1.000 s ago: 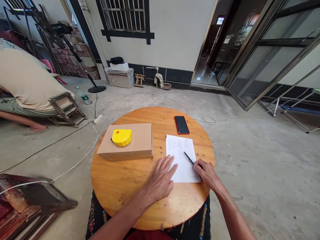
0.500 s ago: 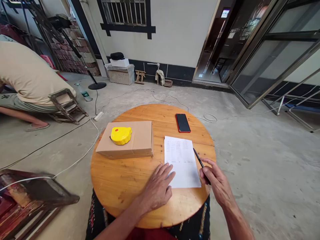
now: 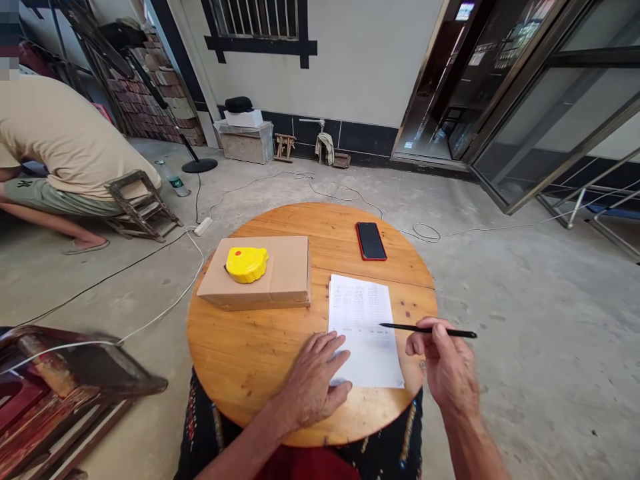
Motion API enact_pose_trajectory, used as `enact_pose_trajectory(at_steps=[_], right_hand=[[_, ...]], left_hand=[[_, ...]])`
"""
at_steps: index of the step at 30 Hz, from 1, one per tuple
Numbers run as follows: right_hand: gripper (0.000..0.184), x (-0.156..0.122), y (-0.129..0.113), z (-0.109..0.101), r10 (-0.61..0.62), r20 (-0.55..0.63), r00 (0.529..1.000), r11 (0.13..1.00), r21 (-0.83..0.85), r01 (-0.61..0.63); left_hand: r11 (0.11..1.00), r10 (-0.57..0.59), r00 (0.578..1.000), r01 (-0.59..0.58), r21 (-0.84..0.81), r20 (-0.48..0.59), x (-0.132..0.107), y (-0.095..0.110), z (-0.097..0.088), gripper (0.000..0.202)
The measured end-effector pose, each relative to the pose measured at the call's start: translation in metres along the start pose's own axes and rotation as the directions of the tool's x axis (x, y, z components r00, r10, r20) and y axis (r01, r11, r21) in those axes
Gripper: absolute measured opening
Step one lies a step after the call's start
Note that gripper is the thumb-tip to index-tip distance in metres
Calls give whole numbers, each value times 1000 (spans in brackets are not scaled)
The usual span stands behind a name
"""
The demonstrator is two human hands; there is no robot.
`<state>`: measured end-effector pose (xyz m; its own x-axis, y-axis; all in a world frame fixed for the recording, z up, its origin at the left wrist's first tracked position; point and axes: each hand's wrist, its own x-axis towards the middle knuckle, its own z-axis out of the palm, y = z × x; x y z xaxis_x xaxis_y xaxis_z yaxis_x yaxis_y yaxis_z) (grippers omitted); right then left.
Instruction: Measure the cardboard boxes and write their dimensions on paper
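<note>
A white sheet of paper (image 3: 367,357) with lines of writing on its upper half lies on the round wooden table (image 3: 250,353). My left hand (image 3: 320,377) rests flat, fingers spread, over the paper's lower left edge and the wood beside it. At the right, my right hand (image 3: 447,363) grips a black pen (image 3: 425,329) between thumb and fingers. The pen lies nearly level, its tip pointing left over the middle of the sheet; whether it touches the paper I cannot tell.
On the table's left stands a cardboard box (image 3: 285,267) with a yellow tape measure (image 3: 247,265) on top. A phone (image 3: 371,241) lies beyond the paper. A person (image 3: 75,140) sits at the left on a low wooden chair (image 3: 145,207). White cables (image 3: 170,310) cross the concrete floor.
The pen has swung from a steep slant to nearly level, and its tip has come over the paper. My right hand has turned and shifted slightly right. My left hand stays on the sheet.
</note>
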<state>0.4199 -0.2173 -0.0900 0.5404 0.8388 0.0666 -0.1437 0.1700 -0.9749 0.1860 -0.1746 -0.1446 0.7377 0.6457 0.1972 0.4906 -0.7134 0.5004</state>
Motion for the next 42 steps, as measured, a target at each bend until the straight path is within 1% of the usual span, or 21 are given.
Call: enact_pose_trajectory(at_steps=[2,4,6,8,10,12,13,15,16,20,23,27,30,32,34,38,42], right_hand=[[30,1,8,10,-24,9,1000,1000,-13,24],[31,2,11,21,-49,21,999,998,-26,49],[24,3,8,30,-91,-3,996,996,-25,91],[17,4,2,37,-159,-54,986,987,-31,158],[17,7,-3,41,-208,-74,975,977,-49,205],[15,9,-1,45,-180,-29,983,982,-64,178],[19,11,3,46,-137,9,991,988,-73,137],[28,15,17,49,-35,71,997,993,-108,43],[30,17,26,50,4,87,996,991,-132,8],[24,25,61,54,78,77,994,980,-191,-62],[24,19,73,58,113,89,990,969,-228,-90],[24,-4,74,58,142,125,982,956,-275,-103],[29,-14,71,55,170,159,972,947,-298,-117],[30,-13,69,56,175,188,966,941,-320,-108],[27,-5,68,59,156,201,967,934,-349,-78],[23,7,68,69,92,192,977,918,-396,-8],[25,6,76,73,40,170,985,895,-444,41]], left_hand=[[1000,-15,999,16,13,-33,7,0,1,25],[999,-41,998,42,33,-47,15,0,3,18],[996,-66,997,69,52,-51,22,-1,6,16],[993,-79,995,84,79,-62,26,-1,9,17],[990,-75,994,84,114,-82,27,-1,12,20],[985,-77,992,91,147,-98,26,-1,15,25],[982,-78,991,95,162,-105,26,-1,17,29],[978,-75,991,95,187,-111,25,-2,20,36],[977,-67,991,89,196,-112,25,-2,21,37],[978,-37,994,58,202,-105,24,-3,22,37],[978,-46,996,61,198,-78,18,-1,21,35],[980,-64,996,74,186,-61,3,3,18,33],[985,-75,995,85,153,-67,-3,5,17,30],[987,-89,993,98,131,-72,-3,5,16,28],[985,-114,990,123,121,-79,0,5,16,28],[976,-147,983,163,145,-114,3,4,20,35],[974,-146,980,166,155,-135,2,2,23,31]])
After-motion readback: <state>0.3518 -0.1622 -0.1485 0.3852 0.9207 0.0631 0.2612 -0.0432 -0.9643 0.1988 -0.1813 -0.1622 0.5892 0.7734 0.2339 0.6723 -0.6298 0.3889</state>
